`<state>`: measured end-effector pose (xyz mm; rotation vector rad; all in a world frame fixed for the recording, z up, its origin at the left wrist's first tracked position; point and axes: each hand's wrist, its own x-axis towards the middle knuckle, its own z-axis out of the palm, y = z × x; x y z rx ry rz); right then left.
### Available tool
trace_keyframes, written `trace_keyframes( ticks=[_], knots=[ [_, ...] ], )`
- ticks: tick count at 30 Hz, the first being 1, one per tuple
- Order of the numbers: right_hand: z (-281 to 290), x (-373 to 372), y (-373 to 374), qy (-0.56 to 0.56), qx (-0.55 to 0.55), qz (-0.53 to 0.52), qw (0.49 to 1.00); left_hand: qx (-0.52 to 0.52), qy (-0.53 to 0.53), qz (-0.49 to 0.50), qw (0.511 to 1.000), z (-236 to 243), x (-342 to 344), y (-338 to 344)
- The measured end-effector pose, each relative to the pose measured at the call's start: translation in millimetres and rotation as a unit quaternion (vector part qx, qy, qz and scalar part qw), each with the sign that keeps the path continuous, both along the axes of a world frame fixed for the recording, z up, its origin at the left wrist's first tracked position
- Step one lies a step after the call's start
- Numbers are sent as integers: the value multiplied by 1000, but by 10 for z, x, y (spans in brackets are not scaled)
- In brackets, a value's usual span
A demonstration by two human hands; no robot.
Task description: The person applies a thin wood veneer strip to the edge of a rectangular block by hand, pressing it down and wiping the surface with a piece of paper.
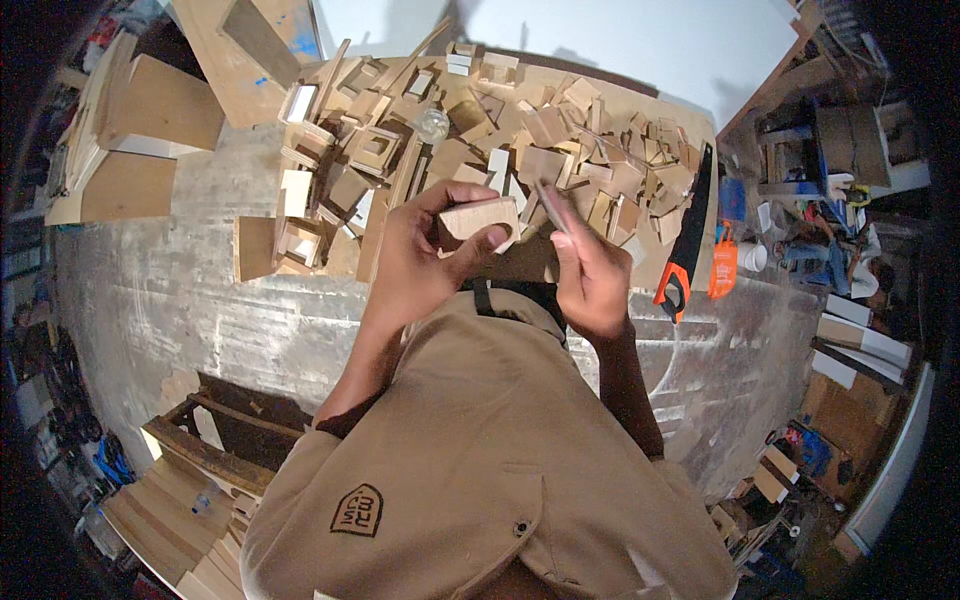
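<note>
My left hand point(425, 255) is closed on a small pale wooden block point(472, 216), with the thumb over its lower right corner. Just to the right, my right hand point(592, 275) grips a thin flat piece point(552, 203), blurred, held upright at a slant near the block; I cannot make out what it is. Beyond my hands, the wooden tabletop point(630, 95) holds several small plywood offcuts and box-like pieces point(375, 150), some with white faces, and a small clear jar point(432, 124). A black handsaw point(675, 285) with an orange-and-black handle lies at the table's right edge.
A white board point(690, 40) is behind the table. Large plywood panels point(150, 105) stand left. An orange bag point(723, 260) and white bucket point(752, 256) are right. Another person point(825, 255) is farther right. A wooden frame point(230, 425) with stacked boards is at lower left, on concrete floor point(190, 290).
</note>
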<state>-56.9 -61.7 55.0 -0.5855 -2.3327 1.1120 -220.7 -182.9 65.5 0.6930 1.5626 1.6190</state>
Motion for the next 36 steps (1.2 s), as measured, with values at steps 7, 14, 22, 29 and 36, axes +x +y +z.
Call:
trace_keyframes(
  ticks=[7,14,22,29,36],
  knots=[
    [-258,-151,-285,115,34,30,992,48,-105,78,990,47,27,4],
    [-103,16,-239,12,-16,-8,1000,54,220,124,966,-92,7,-118],
    [354,-306,-279,47,88,127,987,28,246,56,967,-71,107,-105],
    [280,-110,-65,-43,29,61,997,4,305,58,950,44,15,-169],
    [529,-311,-100,-151,172,138,964,-55,346,-9,936,63,2,-170]
  ],
)
